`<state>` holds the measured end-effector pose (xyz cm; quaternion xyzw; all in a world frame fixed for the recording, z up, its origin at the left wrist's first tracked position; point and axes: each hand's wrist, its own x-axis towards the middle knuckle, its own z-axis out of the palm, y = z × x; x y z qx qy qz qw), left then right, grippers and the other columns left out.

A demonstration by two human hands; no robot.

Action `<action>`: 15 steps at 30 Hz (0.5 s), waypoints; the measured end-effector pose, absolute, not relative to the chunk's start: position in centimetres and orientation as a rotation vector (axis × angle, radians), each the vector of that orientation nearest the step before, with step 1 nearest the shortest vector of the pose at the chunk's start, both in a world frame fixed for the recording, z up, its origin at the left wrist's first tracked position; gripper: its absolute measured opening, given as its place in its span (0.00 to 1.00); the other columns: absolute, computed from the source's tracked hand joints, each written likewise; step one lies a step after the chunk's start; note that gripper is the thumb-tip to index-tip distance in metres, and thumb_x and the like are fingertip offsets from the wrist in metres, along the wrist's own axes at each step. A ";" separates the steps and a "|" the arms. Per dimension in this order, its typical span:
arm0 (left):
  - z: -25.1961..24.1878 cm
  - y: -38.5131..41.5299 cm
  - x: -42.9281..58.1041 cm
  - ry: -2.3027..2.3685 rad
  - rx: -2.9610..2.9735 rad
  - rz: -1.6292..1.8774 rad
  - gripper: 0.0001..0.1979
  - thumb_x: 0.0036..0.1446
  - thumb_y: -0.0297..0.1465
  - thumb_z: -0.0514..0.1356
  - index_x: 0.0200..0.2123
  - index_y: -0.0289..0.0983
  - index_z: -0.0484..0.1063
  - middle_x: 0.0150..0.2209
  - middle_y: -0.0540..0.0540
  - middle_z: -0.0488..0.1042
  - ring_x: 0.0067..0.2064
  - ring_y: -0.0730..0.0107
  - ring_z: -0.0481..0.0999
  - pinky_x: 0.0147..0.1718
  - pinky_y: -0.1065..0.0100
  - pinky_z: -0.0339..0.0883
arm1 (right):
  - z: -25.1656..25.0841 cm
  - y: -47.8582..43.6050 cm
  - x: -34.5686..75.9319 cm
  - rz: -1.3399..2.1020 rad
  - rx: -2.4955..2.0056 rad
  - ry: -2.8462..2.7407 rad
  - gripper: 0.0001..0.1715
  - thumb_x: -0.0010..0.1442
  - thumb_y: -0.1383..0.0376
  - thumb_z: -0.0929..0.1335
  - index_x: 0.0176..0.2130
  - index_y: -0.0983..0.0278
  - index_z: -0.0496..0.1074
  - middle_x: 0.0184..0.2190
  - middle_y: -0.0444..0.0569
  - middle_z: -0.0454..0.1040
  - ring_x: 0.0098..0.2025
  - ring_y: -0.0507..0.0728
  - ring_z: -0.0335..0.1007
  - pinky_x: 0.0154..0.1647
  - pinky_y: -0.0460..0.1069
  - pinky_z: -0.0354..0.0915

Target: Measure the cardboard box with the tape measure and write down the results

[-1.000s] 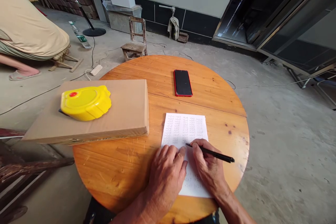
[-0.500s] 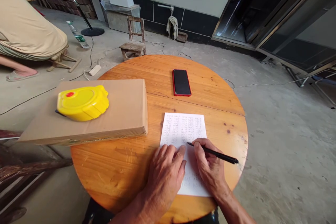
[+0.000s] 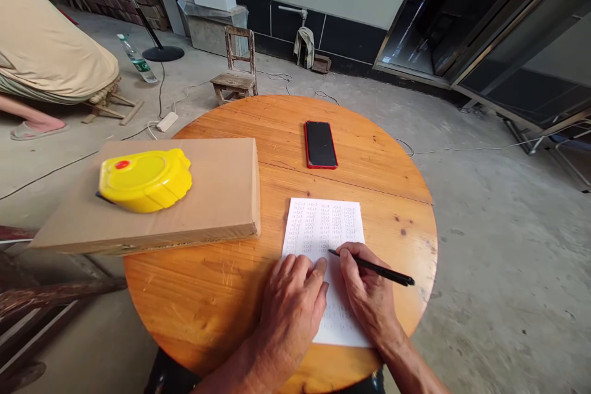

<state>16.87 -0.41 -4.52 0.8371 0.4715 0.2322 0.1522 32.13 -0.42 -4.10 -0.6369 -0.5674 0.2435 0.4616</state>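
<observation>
A white sheet of paper lies on the round wooden table, filled with columns of small handwritten characters. My right hand is closed around a black pen, whose tip touches the sheet near its middle. Across the left edge of the paper rests my left hand, palm down with the fingers laid out, holding nothing. Part of the writing is hidden beneath both hands.
Beyond the paper lies a phone with a red case. On the left, a cardboard box overhangs the table edge, carrying a yellow tape-measure-shaped object. A small wooden chair stands behind; a person's foot shows at far left.
The rear end of the pen has swung slightly to the left with a small shift of my right hand. My left hand stays in place on the paper.
</observation>
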 end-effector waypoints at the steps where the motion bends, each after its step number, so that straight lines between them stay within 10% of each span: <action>1: -4.5 -0.4 16.9 1.352 2.400 0.666 0.15 0.60 0.23 0.58 0.50 0.36 0.73 0.34 0.45 0.71 0.37 0.58 0.69 0.36 0.56 0.67 | -4.2 -0.4 32.1 0.602 -1.570 -1.395 0.10 0.66 0.65 0.64 0.33 0.62 0.72 0.26 0.42 0.73 0.27 0.50 0.67 0.29 0.44 0.64; 15: -4.5 -0.4 16.8 1.345 2.390 0.679 0.15 0.60 0.23 0.58 0.50 0.36 0.73 0.34 0.45 0.71 0.36 0.57 0.69 0.36 0.56 0.67 | -3.9 -0.3 32.1 0.542 -1.580 -1.432 0.10 0.65 0.66 0.64 0.32 0.63 0.72 0.24 0.41 0.71 0.24 0.50 0.66 0.27 0.43 0.63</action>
